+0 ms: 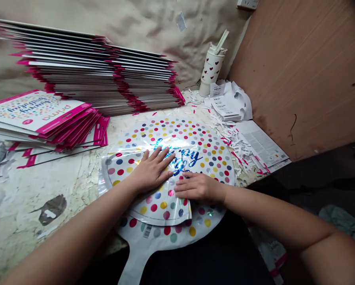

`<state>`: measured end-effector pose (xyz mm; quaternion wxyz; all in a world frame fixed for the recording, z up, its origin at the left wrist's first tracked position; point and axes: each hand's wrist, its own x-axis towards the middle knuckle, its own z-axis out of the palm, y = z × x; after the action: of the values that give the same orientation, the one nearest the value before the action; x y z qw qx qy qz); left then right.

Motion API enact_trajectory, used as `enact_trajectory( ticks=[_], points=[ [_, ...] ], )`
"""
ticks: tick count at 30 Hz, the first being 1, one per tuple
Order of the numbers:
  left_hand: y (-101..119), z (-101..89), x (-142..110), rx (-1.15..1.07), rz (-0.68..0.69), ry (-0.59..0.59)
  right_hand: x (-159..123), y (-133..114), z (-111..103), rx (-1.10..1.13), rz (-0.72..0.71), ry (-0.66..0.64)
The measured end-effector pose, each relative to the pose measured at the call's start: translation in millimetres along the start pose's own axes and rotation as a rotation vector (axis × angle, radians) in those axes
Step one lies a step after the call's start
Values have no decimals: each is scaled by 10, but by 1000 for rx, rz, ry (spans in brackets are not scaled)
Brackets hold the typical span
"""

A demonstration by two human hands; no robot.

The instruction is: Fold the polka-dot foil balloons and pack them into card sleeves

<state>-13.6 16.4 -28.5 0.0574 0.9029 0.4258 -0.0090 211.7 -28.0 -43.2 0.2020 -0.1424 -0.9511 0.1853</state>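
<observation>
A flat, round foil balloon (pixel 216 148) with coloured dots and blue lettering lies on the table, its white tail hanging over the front edge. On top of it rests a second dotted foil balloon (pixel 158 204), folded over, with a crease at its right side. My left hand (pixel 150 170) presses flat on the folded foil, fingers spread. Near that crease, my right hand (pixel 199 188) lies with its fingers stretched out on the foil. Neither hand grips anything. The palms hide part of the blue lettering.
A tall stack of pink-edged card packets (pixel 85 75) leans along the wall, and a smaller pile (pixel 47 114) lies at left. Behind on the right stand a heart-patterned tumbler (pixel 211 67), a label strip (pixel 225 103), paper scraps (pixel 236 142) and a printed card (pixel 263 144). A wooden board (pixel 302 71) borders the right.
</observation>
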Motion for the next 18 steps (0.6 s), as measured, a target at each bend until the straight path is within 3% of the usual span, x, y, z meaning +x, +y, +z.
enact_trajectory(
  ticks=[2,4,8,11,13,14,15,16,18],
  points=[
    [-28,3,-91,-13,-8,-9,-37,36,-66,111,83,-8],
    [-146,36,-308,-12,-41,-12,-19,62,-165,220,255,-31],
    [-559,109,-966,34,-254,23,255,114,-357,329,755,-40],
    [-714,21,-1309,5,-432,11,549,185,-406,282,1072,-61],
    [-594,-89,-1360,-7,-526,198,700,241,-397,257,1157,-84],
    [-467,-134,-1338,-5,-505,332,751,266,-391,249,1177,-96],
    [-308,-159,-1292,9,-450,467,786,283,-388,240,1199,-112],
    [-134,-157,-1231,21,-307,539,805,291,-389,230,1218,-128],
    [189,-71,-1104,59,-76,453,808,268,-404,203,1240,-153]
  ],
)
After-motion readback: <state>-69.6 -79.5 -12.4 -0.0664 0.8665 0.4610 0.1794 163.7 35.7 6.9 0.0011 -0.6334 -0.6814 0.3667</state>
